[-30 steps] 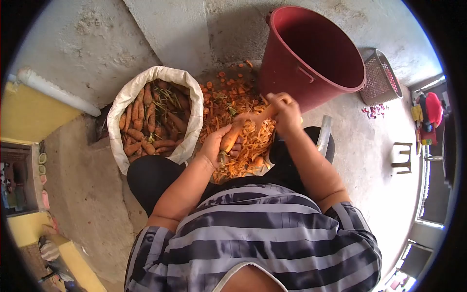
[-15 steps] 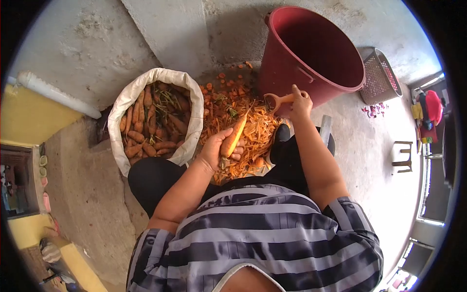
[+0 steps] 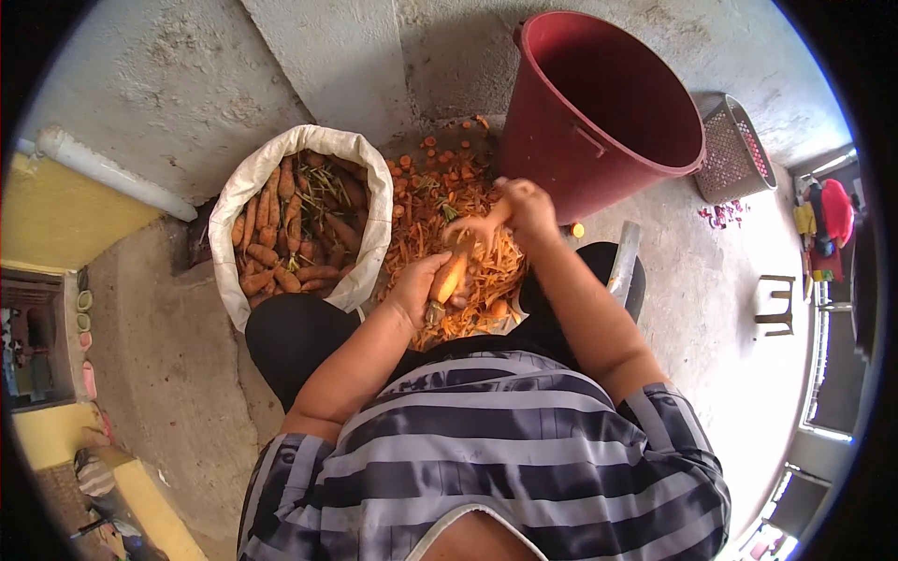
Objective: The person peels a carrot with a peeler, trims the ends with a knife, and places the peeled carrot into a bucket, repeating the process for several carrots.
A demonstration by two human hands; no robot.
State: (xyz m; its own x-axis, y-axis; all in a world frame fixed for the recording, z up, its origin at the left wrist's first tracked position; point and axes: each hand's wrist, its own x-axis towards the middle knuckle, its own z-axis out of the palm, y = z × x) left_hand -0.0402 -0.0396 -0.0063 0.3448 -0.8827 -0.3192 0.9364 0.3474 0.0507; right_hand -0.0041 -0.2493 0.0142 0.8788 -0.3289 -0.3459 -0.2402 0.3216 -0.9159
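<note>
My left hand (image 3: 418,288) is wrapped round a partly peeled carrot (image 3: 449,279), its thick end toward me. My right hand (image 3: 529,211) grips an orange peeler (image 3: 479,226) by its handle, slightly blurred by motion. The peeler's head is at the far tip of the carrot. Beneath both hands lies a heap of orange peelings (image 3: 500,271) between my legs. To the left stands a white sack (image 3: 379,215) with its rim rolled down, full of unpeeled carrots (image 3: 267,220).
A large dark red bucket (image 3: 552,154) stands at the front right, a perforated basket (image 3: 734,154) beyond it. Cut carrot ends (image 3: 458,173) lie near the wall. A knife (image 3: 624,262) rests by my right leg. A small stool (image 3: 774,305) is farther right.
My right hand has moved left and toward me, bringing the peeler from beside the bucket to the carrot. A yellowish round piece now shows on the floor by the bucket.
</note>
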